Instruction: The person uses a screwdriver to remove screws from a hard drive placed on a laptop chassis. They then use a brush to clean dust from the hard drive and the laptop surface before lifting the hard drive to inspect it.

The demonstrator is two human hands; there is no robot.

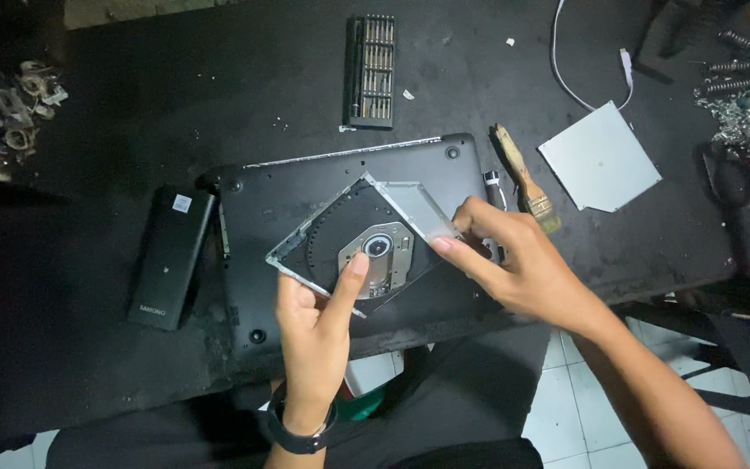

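1. Head view: left hand [314, 326] and right hand [514, 260] hold an optical drive tray [353, 239] above an upturned black laptop [258, 226] on the dark desk [88, 148].
2. Left grip: thumb on the tray's top near the round spindle hub [378, 247], fingers beneath the lower edge, pinching it.
3. Right grip: fingertips pressed together on the tray's right corner, at the grey metal cover [418, 208].
4. Tray is tilted, corner-up, diamond-wise over the laptop base.
5. Nearby: black battery pack [169, 258] left of the laptop; screwdriver bit set [371, 71] above; paintbrush [524, 181] and a flat grey plate [599, 158] right.
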